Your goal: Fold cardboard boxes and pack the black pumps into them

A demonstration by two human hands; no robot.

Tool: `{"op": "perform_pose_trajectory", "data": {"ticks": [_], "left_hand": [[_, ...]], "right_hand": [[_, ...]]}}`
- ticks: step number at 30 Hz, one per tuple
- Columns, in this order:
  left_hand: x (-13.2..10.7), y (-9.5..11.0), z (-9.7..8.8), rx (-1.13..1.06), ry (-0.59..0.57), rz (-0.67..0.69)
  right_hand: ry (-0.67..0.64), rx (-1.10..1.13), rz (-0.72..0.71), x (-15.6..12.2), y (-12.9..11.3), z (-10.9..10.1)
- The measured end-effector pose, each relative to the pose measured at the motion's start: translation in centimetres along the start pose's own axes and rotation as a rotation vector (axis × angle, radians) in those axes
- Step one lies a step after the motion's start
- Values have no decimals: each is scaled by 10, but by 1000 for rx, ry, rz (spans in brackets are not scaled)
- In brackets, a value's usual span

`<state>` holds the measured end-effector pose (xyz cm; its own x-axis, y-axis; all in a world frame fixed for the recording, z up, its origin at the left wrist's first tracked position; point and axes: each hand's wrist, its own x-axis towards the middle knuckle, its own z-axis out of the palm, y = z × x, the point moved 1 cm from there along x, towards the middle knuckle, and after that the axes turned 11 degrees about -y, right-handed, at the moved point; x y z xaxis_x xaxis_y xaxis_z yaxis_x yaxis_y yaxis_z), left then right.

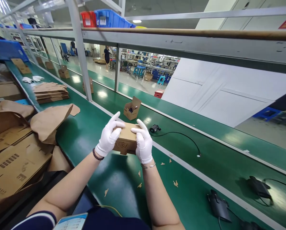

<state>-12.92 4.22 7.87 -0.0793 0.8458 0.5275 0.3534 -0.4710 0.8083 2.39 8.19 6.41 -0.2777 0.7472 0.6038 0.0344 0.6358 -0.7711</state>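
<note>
Box [126, 139] of brown card, small, held up over the green tabletop [114, 179] between two white gloves. Left hand [109, 136] wrapped on the box's left end, thumb pressed on top, grip squeezed onto the card. Right hand [143, 142] clamped on the right end, fingers folded over the top edge, grip also pinching the box. Dark print on the front of the box, just between the two grips. Black bead band [97, 156] just under the left grip, thin silver bangle [149, 165] just under the right one.

Past the grips, farther off: one open little box [131, 109] sitting on the green belt. A bit to the right of the right grip: small black camera thing [154, 128] with a long black cord [183, 136] trailing away. Below the grips, closer in: tiny brown card scraps [174, 183] dotted on the green. Far right and low: more black gadgets [219, 206] with cords.

Left of the left grip: crumpled brown paper [49, 121] and big flat card sheets [13, 166] in a heap. Farther left and back: neat stack of flat card pieces [50, 92], with white gloves [33, 79] lying just behind. High above the grips: grey metal rail [181, 40], red and blue bins [104, 18] on top.
</note>
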Motion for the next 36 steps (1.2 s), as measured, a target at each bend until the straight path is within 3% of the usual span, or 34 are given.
{"op": "perform_pose_trajectory", "data": {"ticks": [4, 8, 10, 12, 13, 15, 17, 19, 21, 23, 24, 27, 30, 33, 35, 36], "left_hand": [[0, 6, -9, 68, -115, 18], [0, 1, -19, 91, -360, -90], [-2, -9, -24, -5, -248, -178], [-5, -24, -27, -238, -17, -226], [-7, -32, -27, -370, 66, -238], [-12, -47, -25, -519, 114, -265], [-16, -60, -24, -360, 139, -303], [-18, -71, -25, -4, 129, -309], [-15, -82, -26, 284, 35, -319], [-9, -97, -30, 421, -47, -416], [-6, -105, -32, 462, -48, -491], [0, -124, -37, 529, 13, -636], [-3, -128, -33, 532, 165, -475], [-16, -108, -17, 482, 333, -173], [-25, -85, 1, 351, 268, -53], [-28, -74, 12, 262, 183, -43]], "right_hand": [[-94, -128, 2, 1, -13, -6], [-98, -114, -10, 9, -3, -13], [-25, -71, 79, 15, 13, -15], [-1, -32, 241, 18, 32, -16], [-35, -15, 313, 19, 40, -16], [-154, -31, 399, 20, 51, -14], [-228, -218, 446, 20, 55, -10], [-324, -495, 467, 24, 58, -4], [-535, -655, 399, 35, 62, 6], [-680, -661, 342, 53, 75, 14], [-666, -664, 376, 65, 85, 15], [-441, -772, 632, 101, 125, 10], [-315, -895, 754, 125, 166, 4], [-294, -970, 712, 129, 192, 5], [-304, -1001, 579, 126, 193, 5], [-311, -1005, 477, 123, 188, 3]]}}
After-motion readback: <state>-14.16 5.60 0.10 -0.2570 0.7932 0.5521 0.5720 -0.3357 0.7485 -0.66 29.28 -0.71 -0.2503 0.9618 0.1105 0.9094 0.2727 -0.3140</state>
